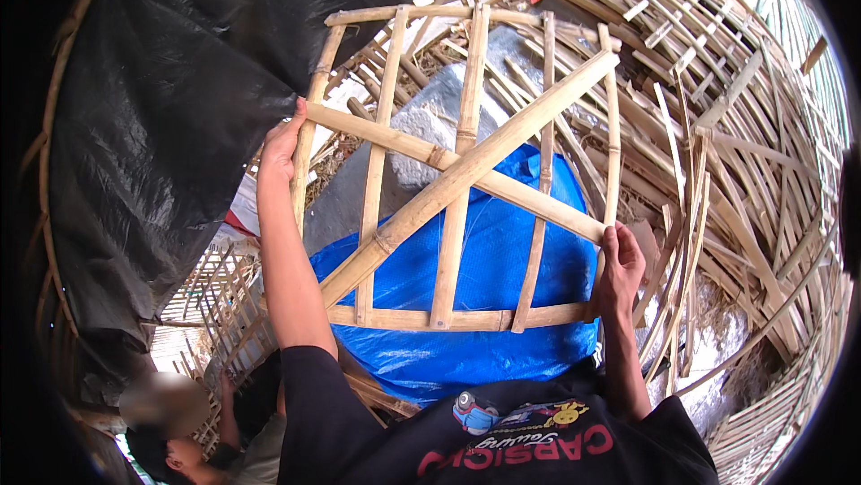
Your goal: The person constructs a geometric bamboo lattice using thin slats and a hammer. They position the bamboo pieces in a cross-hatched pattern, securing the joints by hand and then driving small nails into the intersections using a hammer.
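A bamboo frame (465, 108) of several upright slats between a top and a bottom rail stands in front of me. Two bamboo strips lie across it as an X. One strip (408, 216) runs from the upper right corner to the lower left. Over the frame, the other strip (538, 201) slants from upper left to lower right. My left hand (281, 149) is closed around the frame's left side, at that strip's upper end. My right hand (621, 263) pinches the strip's lower end, beside the right side slat.
Below the frame lies a blue tarp (404, 261), with a grey stone block (417, 149) behind it. A black plastic sheet (170, 108) hangs at the left. Bamboo strips (717, 171) pile up at the right. Another person (193, 445) is at the lower left.
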A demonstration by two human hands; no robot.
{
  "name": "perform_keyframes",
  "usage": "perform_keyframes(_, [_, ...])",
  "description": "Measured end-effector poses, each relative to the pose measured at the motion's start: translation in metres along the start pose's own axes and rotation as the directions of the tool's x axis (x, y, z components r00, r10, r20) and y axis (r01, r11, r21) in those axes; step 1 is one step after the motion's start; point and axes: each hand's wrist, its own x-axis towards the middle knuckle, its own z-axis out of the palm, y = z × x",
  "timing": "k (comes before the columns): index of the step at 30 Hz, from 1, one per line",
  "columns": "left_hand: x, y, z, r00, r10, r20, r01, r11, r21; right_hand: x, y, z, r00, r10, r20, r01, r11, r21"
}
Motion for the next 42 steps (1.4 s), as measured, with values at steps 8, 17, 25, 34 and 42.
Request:
perform_keyframes(8, [-0.068, 0.114, -0.002, 0.928, 0.284, -0.242, -0.324, 0.935, -0.145, 0.106, -0.052, 0.037, 0.923, -0.381, 0.048, 0.380, 0.925, 0.020])
perform_keyframes(17, [-0.093, 0.113, 0.006, 0.835, 0.431, -0.342, -0.514, 0.832, -0.209, 0.128, -0.072, 0.032, 0.922, -0.386, -0.035, 0.387, 0.915, 0.115])
perform_keyframes(25, [-0.102, 0.100, 0.012, 0.797, 0.503, -0.334, -0.587, 0.776, -0.233, 0.120, -0.067, 0.031, 0.923, -0.372, -0.099, 0.380, 0.922, 0.076])
perform_keyframes(34, [-0.105, 0.095, 0.011, 0.733, 0.577, -0.362, -0.657, 0.739, -0.152, 0.113, -0.077, 0.039, 0.944, -0.269, -0.188, 0.304, 0.934, 0.187])
perform_keyframes(42, [-0.105, 0.095, 0.014, 0.758, 0.542, -0.362, -0.632, 0.748, -0.202, 0.121, -0.072, 0.030, 0.944, -0.278, -0.179, 0.305, 0.941, 0.148])
